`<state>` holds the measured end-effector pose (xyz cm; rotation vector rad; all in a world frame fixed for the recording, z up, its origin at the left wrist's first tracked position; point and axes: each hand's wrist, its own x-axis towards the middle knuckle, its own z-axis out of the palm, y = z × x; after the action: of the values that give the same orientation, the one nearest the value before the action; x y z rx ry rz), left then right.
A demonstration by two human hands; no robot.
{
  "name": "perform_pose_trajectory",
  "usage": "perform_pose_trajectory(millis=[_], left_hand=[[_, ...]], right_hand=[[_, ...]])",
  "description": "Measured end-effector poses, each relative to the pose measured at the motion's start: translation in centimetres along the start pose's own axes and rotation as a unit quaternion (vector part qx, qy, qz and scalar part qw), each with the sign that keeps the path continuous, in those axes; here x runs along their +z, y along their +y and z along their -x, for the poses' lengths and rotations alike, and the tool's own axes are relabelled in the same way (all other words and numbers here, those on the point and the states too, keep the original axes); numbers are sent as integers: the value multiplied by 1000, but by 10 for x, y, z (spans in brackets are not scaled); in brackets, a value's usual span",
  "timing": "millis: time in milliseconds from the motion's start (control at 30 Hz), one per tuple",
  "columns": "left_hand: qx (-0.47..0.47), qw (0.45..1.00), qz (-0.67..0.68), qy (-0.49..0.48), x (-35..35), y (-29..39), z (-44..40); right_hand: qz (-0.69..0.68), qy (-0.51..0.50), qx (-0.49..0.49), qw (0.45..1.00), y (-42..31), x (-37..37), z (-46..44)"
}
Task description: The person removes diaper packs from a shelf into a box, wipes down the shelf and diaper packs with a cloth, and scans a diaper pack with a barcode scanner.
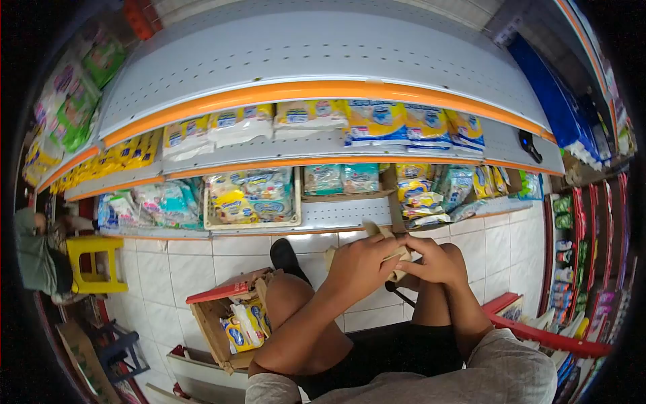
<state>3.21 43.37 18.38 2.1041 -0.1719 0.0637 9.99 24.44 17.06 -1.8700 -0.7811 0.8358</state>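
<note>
In front of my knees, both my hands are closed on a folded, beige cloth-like piece [398,254]. My left hand [360,264] grips it from the left, with its back turned up. Meeting it from the right, my right hand [434,261] pinches the piece between thumb and fingers. Parts of the beige piece stick out above and between the hands; the rest is hidden. Just beyond the hands are the lowest shelf [336,214] and its stacked yellow and white packs [420,195].
A cardboard box [208,330] with yellow-and-blue packs [245,326] stands left of my leg. A white basket [252,224] of packs sits on the lower shelf. Further left are a yellow stool [97,266] and another person [40,256]. A red-edged rack [579,262] stands right.
</note>
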Motion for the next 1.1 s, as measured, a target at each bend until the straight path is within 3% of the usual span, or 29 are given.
perform_pose_trajectory(millis=[67, 133, 167, 200, 267, 300, 333, 467, 633, 767, 867, 1033, 1100], left_hand=[[-5, 1000, 11, -26, -9, -10, 1], [4, 996, 76, -39, -14, -14, 3], [19, 988, 143, -59, -15, -15, 4], [16, 988, 146, -51, -16, -17, 4], [-34, 957, 285, -37, -22, -25, 2], [-58, 959, 278, -15, -28, -31, 0], [-68, 965, 253, 22, -32, -40, 1], [-91, 966, 193, 143, -38, -65, 6], [-20, 978, 186, 89, -40, -60, 25], [-33, 993, 112, 18, -44, -55, 35], [-31, 994, 100, 18, -50, -55, 40], [-27, 995, 91, 2, -60, -56, 39], [-27, 995, 93, 0, -60, -55, 40]], right_hand=[[-27, -59, 47, 997, 0, 2, 2], [-187, -168, 43, 967, 7, 5, 9], [-183, -174, 46, 966, 16, 8, 15], [-307, -145, 12, 941, 17, 11, 15], [-421, -122, -17, 899, 13, 18, 14], [-5, -11, -31, 999, -28, 28, 6], [165, 39, -28, 985, -53, 29, -3], [208, 123, -11, 970, -102, -36, -53], [295, 144, 39, 944, -164, -97, -140], [331, 110, 39, 937, -198, -83, -225], [338, 84, -21, 937, -226, -42, -263], [398, 61, 6, 915, -258, -13, -320], [421, 52, -142, 895, -249, -21, -364]])
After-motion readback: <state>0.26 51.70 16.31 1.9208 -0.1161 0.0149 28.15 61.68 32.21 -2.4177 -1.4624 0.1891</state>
